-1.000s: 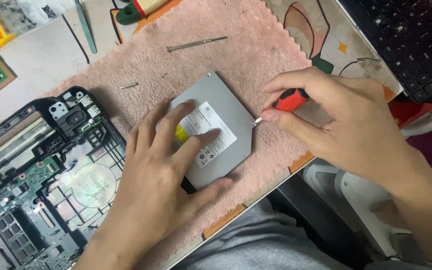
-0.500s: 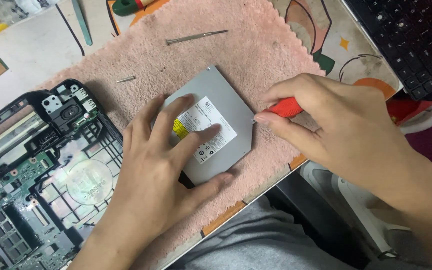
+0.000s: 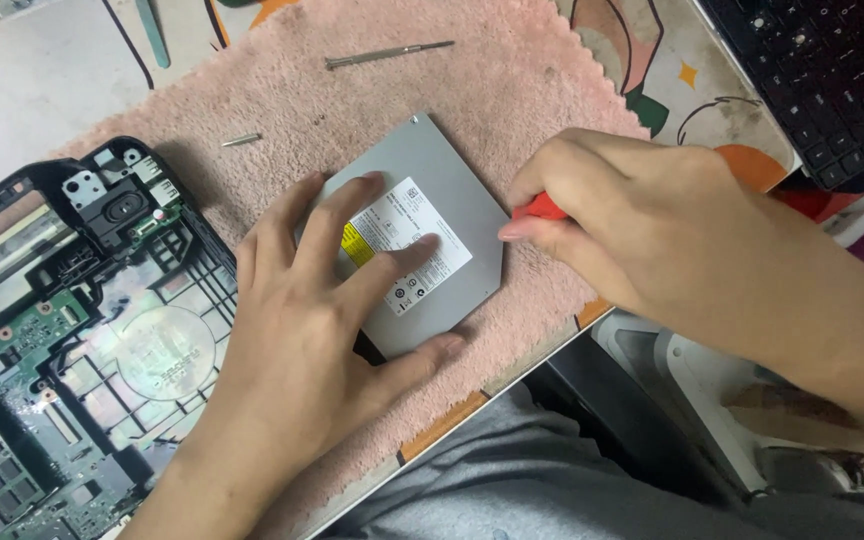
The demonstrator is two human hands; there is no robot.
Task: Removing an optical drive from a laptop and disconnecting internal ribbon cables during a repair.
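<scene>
1. Left hand (image 3: 302,330) presses flat, fingers spread, on the grey optical drive (image 3: 417,235) lying on the pink towel (image 3: 472,90).
2. Right hand (image 3: 642,225) pinches a red-handled screwdriver (image 3: 540,208) at the drive's right edge.
3. If the tip slips, it may scratch the casing, I think.

open towel (image 3: 512,90) above drive (image 3: 432,175); laptop chassis (image 3: 72,330) blocks left, keyboard (image 3: 822,70) right.
</scene>
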